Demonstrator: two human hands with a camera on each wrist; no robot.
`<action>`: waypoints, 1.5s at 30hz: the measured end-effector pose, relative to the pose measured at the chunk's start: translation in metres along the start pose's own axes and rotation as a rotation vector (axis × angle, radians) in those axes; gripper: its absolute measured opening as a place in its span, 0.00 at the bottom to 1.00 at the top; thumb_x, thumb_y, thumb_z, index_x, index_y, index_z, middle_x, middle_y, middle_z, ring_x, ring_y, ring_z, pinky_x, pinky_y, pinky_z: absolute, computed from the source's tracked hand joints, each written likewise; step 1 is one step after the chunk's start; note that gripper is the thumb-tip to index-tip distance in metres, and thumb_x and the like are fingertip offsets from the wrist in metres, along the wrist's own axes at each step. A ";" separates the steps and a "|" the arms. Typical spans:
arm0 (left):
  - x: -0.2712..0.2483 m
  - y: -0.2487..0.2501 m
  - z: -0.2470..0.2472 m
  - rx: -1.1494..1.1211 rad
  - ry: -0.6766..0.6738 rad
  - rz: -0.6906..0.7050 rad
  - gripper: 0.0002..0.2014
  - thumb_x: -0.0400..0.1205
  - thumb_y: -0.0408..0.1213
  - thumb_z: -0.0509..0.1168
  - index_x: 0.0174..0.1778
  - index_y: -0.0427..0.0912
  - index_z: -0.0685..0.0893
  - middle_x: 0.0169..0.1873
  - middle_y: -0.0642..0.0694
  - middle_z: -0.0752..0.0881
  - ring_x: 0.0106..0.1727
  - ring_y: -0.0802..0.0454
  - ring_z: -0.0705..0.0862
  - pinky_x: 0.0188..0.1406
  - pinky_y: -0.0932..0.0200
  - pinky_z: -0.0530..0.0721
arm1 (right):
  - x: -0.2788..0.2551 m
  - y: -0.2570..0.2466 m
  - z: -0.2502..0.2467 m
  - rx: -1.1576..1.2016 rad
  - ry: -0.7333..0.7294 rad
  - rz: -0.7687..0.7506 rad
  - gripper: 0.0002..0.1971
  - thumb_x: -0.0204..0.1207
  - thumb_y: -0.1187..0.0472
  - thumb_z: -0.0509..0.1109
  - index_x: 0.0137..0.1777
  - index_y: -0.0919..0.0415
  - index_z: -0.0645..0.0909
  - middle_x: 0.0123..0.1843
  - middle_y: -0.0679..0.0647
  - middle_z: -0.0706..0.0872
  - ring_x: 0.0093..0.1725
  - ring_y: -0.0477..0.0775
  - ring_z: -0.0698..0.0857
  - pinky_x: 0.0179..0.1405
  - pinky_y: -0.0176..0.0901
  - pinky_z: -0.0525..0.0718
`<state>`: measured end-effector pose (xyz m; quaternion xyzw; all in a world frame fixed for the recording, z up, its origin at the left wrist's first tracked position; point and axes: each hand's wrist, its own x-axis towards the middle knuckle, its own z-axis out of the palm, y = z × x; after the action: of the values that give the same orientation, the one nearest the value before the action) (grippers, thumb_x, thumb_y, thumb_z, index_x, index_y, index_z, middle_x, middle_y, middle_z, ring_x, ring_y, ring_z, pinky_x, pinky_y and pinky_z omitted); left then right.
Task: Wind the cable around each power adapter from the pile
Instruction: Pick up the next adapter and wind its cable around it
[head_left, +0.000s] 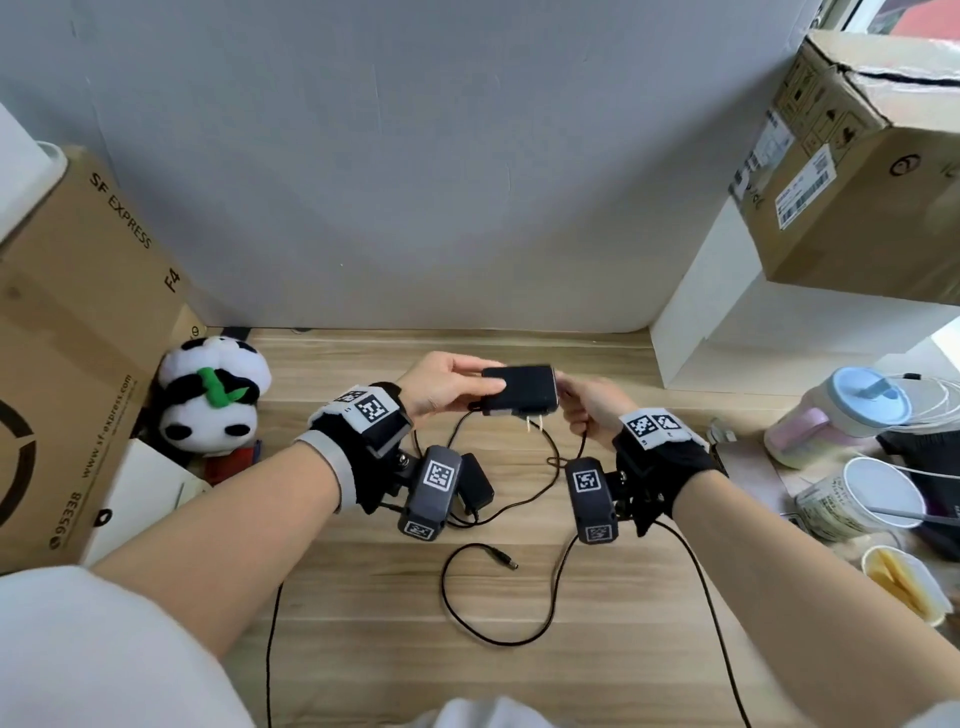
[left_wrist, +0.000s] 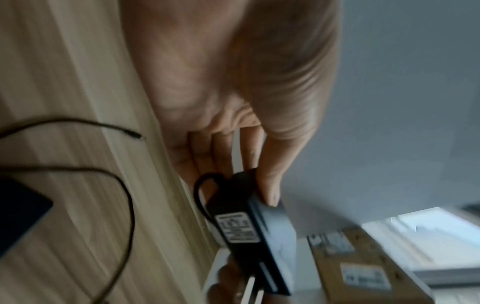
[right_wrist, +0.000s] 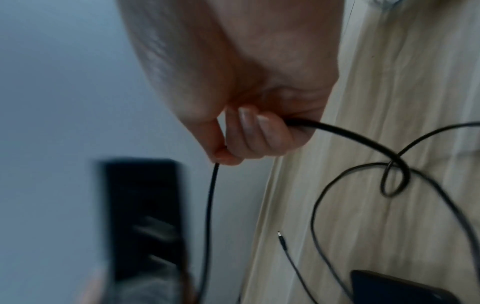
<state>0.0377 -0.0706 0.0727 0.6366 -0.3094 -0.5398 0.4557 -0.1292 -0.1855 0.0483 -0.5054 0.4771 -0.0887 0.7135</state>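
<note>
Hands meet above the worktop (head_left: 597, 597). The left hand (head_left: 441, 387) grips a black adapter (head_left: 519, 389) in the air, thumb on top and fingers (left_wrist: 270, 185) curled round its cable end, prongs pointing down. The right hand (head_left: 592, 410), just beside the adapter, pinches its cable (right_wrist: 211, 205) between thumb and curled fingers (right_wrist: 257, 133); the cable hangs from there and trails in loops on the wood, its plug (head_left: 506, 561) lying near the person. A second adapter (head_left: 475, 486) lies flat on the worktop under the left wrist. A panda toy (head_left: 213, 395) sits at the left, cups (head_left: 878, 499) at the right.
</note>
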 end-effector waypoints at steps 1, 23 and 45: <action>-0.001 -0.001 0.000 0.112 -0.007 0.004 0.17 0.77 0.29 0.70 0.62 0.41 0.85 0.47 0.45 0.88 0.46 0.54 0.86 0.50 0.66 0.84 | 0.001 -0.005 0.000 0.030 -0.007 -0.020 0.18 0.85 0.55 0.58 0.32 0.57 0.69 0.13 0.43 0.63 0.12 0.40 0.59 0.12 0.29 0.55; -0.005 -0.006 -0.009 -0.612 0.091 -0.193 0.07 0.81 0.37 0.65 0.49 0.37 0.82 0.35 0.43 0.78 0.35 0.52 0.73 0.43 0.59 0.76 | 0.005 0.026 0.012 -0.202 -0.335 -0.087 0.19 0.84 0.54 0.58 0.30 0.60 0.71 0.17 0.43 0.64 0.18 0.42 0.61 0.19 0.30 0.61; 0.005 -0.008 -0.016 -0.535 0.387 -0.237 0.08 0.79 0.32 0.69 0.48 0.31 0.80 0.40 0.37 0.82 0.38 0.46 0.82 0.45 0.48 0.88 | -0.006 0.016 0.023 -0.368 -0.471 -0.130 0.16 0.86 0.57 0.55 0.38 0.57 0.78 0.22 0.46 0.70 0.23 0.45 0.68 0.25 0.32 0.67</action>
<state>0.0538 -0.0683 0.0632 0.6166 0.0112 -0.5202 0.5908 -0.1208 -0.1595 0.0399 -0.6622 0.2732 0.0735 0.6939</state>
